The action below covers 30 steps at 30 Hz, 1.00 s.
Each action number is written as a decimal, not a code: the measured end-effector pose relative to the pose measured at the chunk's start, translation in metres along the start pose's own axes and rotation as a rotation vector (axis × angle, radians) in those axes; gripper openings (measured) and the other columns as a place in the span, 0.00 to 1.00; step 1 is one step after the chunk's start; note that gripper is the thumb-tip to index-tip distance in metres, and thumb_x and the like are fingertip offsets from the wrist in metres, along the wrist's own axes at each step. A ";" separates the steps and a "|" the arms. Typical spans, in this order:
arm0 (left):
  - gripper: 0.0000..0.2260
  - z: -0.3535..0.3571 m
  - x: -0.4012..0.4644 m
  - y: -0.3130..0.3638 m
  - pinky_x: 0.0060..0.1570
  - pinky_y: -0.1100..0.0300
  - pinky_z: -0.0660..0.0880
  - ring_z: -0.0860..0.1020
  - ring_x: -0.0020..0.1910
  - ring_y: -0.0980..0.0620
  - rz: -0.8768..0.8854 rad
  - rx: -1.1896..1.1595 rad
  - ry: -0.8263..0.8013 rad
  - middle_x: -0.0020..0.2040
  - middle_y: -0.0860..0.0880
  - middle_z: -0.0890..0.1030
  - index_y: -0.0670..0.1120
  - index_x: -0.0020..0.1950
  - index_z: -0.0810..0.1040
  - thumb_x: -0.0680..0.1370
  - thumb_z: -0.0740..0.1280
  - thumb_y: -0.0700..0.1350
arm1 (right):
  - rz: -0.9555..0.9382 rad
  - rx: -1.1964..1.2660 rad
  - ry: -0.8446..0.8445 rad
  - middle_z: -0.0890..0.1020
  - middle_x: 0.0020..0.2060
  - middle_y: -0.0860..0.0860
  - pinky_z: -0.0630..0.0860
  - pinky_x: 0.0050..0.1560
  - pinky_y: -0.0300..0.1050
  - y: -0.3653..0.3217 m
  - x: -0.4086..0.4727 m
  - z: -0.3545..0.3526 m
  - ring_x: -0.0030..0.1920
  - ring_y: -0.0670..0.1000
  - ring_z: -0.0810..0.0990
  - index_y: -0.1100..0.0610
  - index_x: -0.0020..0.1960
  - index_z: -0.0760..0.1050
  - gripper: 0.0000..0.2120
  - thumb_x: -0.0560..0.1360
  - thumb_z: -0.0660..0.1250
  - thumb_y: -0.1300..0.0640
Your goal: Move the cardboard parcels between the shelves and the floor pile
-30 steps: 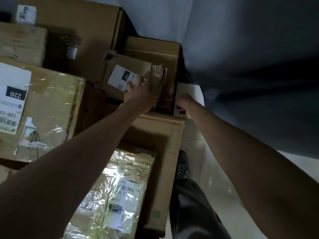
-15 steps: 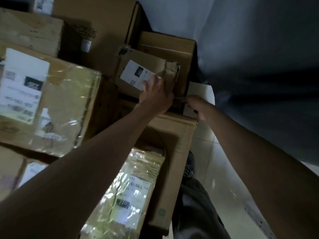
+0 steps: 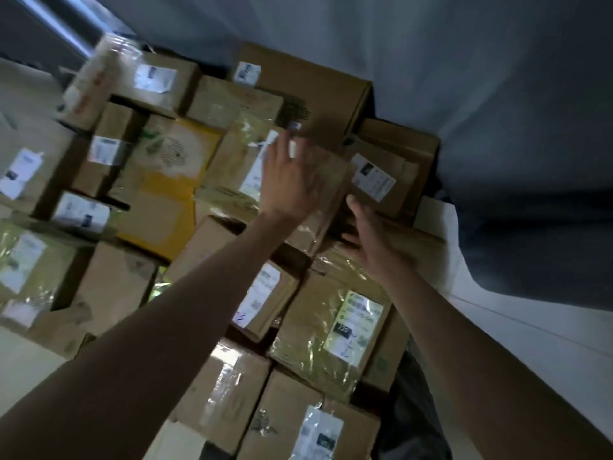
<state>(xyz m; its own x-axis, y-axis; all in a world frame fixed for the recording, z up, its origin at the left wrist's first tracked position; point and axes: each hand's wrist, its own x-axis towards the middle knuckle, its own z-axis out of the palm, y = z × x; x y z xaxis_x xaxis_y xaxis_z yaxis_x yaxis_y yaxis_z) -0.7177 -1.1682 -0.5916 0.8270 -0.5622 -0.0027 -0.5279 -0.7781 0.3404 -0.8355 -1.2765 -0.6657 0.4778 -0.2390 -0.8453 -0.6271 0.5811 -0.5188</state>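
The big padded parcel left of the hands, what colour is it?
Yellow parcel, best seen in the head view.

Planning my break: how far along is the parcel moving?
Done: cannot tell; no shelves in view. In hand: left hand rests open on a taped parcel, right hand reaches under its edge. Left: many parcels, like the yellow one, remain piled.

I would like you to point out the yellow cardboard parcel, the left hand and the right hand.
yellow cardboard parcel (image 3: 166,200): head view, its bare yellow top face.
left hand (image 3: 292,180): head view, back of hand.
right hand (image 3: 374,237): head view, back of hand.
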 end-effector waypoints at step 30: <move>0.52 -0.037 -0.042 -0.177 0.74 0.50 0.63 0.61 0.75 0.43 -0.544 -0.364 -0.090 0.76 0.43 0.61 0.44 0.81 0.54 0.66 0.81 0.49 | -0.181 -0.285 0.226 0.78 0.56 0.57 0.78 0.61 0.54 0.057 -0.051 0.094 0.57 0.56 0.78 0.61 0.70 0.69 0.19 0.82 0.63 0.55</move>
<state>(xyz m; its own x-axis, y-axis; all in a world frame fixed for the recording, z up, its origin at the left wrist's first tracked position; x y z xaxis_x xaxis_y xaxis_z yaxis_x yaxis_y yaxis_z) -0.6514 -0.9966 -0.6174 0.9295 -0.1486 -0.3374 0.0732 -0.8226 0.5639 -0.8380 -1.1578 -0.6403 0.4690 -0.5009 -0.7274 -0.7055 0.2830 -0.6498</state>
